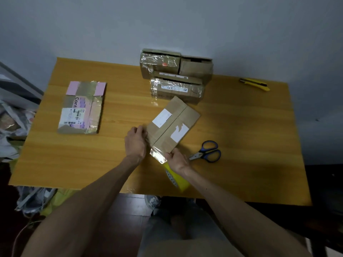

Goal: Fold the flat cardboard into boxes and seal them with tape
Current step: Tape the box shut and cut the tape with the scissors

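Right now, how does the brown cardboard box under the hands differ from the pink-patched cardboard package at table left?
The brown cardboard box lies diagonal; the pink-patched cardboard package lies nearly straight. The left hand grips the box and the right hand pinches clear tape at its near end; the package is untouched. Both carry white labels and glossy tape.

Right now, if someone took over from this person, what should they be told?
The left hand grips the box at its near-left corner. The right hand pinches a tape strip at the box's near end. The tape roll lies under the right wrist, scissors beside it. Done: taped boxes stand at the back. Left: press this strip down, then likely fold the flat cardboard on the left.
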